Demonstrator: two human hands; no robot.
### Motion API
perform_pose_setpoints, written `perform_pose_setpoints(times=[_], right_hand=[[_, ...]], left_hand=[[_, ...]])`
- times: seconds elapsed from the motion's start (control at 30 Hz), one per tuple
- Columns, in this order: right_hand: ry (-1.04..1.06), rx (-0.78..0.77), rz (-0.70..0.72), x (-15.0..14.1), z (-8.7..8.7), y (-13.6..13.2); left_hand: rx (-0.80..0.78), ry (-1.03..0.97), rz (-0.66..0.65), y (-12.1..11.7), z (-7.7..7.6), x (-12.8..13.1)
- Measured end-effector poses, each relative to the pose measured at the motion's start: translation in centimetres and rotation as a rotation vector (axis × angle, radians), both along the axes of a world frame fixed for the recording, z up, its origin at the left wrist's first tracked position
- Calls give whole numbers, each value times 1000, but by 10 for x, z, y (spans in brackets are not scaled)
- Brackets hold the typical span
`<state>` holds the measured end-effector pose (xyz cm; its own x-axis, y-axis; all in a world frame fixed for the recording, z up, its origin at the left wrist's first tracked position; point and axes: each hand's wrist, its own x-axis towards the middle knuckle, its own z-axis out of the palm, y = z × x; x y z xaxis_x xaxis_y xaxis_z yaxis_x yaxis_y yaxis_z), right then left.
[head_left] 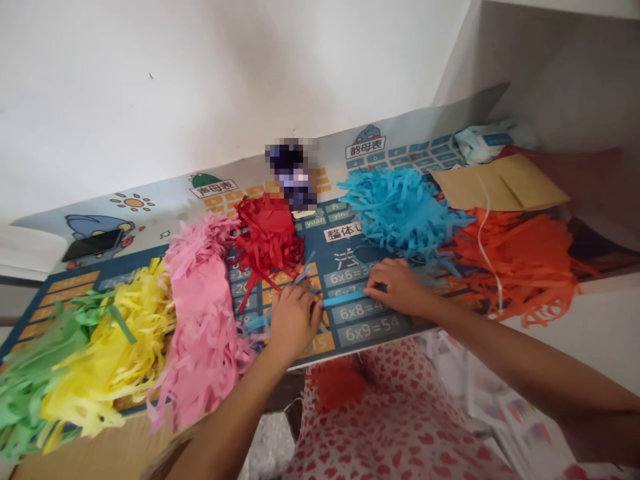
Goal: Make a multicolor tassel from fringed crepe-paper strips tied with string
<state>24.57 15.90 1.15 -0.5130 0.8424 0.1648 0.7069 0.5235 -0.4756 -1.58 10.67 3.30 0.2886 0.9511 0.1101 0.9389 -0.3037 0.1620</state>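
Between my two hands a narrow blue paper strip (344,299) stretches over the printed desk mat (367,331). My left hand (296,313) closes on the strip's left part, with thumb and fingers together. At its other end my right hand (397,287) pinches the strip. More blue strip pieces lie beside and behind my left hand. Beyond my right hand sits a heap of blue fringed paper (400,210). A red fringed paper bundle (267,233) lies beyond my left hand.
Pink (203,313), yellow (125,340) and green fringed paper (55,373) spread along the left. Orange fringed paper (520,267) lies right, under a brown paper envelope (500,183) and white cord (483,243). A phone (95,245) lies far left; a plastic packet (493,140) stands back right.
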Motion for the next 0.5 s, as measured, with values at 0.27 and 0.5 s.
perform_pose_setpoints(times=[0.27,0.5], right_hand=[[-69,-59,-17,-5,5,5],[-115,-51,-34,-6,4,6]], left_hand=[[5,17,-6,5,-1,-1],[-30,22,5,5,2,-1]])
